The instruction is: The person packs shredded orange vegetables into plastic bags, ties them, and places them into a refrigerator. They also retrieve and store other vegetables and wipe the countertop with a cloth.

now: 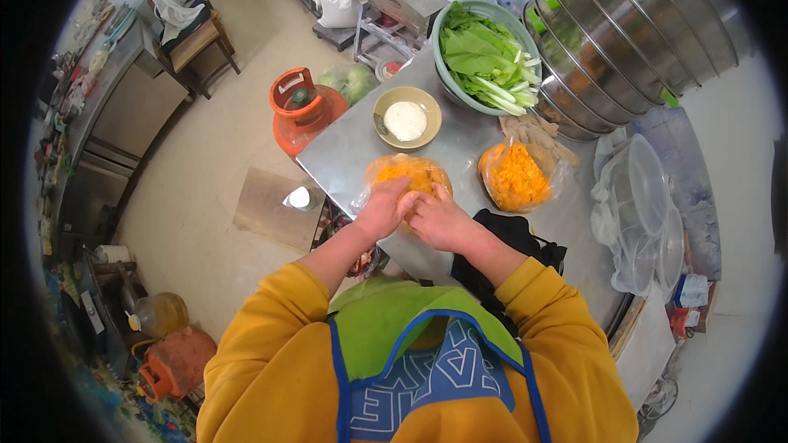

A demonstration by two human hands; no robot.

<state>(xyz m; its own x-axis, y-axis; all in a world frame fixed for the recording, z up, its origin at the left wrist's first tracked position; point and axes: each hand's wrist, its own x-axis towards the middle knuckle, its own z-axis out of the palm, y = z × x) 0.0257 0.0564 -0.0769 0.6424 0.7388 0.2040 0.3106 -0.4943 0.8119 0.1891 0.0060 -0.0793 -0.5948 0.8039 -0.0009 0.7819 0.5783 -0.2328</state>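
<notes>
Both my hands rest close together on a clear plastic bag of shredded orange vegetable (425, 173), near the front edge of a metal table (345, 147). My left hand (385, 209) lies on the bag's near left part, and my right hand (438, 218) touches its near right part. The fingertips are partly hidden against the bag, so their grip is unclear. Just beyond the bag stands a tan bowl (380, 104) with a white, dough-like mass (405, 121). Another open bag of shredded orange vegetable (520, 178) sits to the right.
A green basket (440, 67) of leafy greens (477, 49) stands at the back, beside stacked metal steamers or pots (615, 43). Black cloth (511, 237) lies by my right forearm. Clear plastic containers (643, 215) are at right. An orange gas cylinder (301, 117) stands left of the table.
</notes>
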